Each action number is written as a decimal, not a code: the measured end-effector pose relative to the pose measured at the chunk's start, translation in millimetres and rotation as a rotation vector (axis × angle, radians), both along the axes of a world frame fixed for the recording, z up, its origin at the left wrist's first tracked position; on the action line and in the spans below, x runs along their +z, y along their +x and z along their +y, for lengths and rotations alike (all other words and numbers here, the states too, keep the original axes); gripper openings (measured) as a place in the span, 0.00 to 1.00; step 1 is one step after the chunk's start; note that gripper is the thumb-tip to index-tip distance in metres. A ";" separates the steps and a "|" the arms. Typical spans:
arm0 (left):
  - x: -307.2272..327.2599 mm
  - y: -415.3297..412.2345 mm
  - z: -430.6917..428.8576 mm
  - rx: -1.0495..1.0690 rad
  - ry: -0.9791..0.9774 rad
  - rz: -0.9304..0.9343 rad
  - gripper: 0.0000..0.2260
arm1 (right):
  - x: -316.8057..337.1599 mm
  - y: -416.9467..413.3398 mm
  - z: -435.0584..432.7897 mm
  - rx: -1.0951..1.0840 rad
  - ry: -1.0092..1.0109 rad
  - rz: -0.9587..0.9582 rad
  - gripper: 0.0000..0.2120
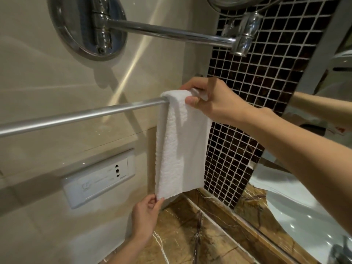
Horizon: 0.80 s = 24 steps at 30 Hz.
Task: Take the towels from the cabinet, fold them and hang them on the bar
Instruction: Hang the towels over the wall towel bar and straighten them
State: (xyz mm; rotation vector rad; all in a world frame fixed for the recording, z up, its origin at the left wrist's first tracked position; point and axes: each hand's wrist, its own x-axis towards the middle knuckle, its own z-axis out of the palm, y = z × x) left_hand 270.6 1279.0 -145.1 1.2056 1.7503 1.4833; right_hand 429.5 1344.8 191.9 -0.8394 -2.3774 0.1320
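A folded white towel [179,147] hangs over the right end of a chrome bar [80,116] fixed along the beige wall. My right hand [211,101] grips the towel's top fold where it lies over the bar, thumb in front. My left hand [146,212] pinches the towel's lower left corner from below. The cabinet is out of view.
A white socket panel [99,180] sits on the wall under the bar. Above, a chrome arm [171,34] reaches out from a round wall mount [85,25]. Dark mosaic tiles [253,88] and a mirror lie to the right, above a brown marble counter [190,235].
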 end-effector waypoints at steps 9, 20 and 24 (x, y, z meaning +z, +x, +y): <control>9.4 -10.7 -18.8 0.011 0.004 -0.110 0.10 | -2.0 0.9 -15.9 -0.034 -0.002 0.024 0.18; 42.2 -36.4 -85.8 0.023 0.035 -0.126 0.04 | -43.9 23.2 -69.6 -0.167 0.051 -0.077 0.26; 53.2 -46.0 -122.7 0.012 0.025 -0.076 0.05 | -69.3 26.3 -101.5 -0.146 -0.024 -0.107 0.28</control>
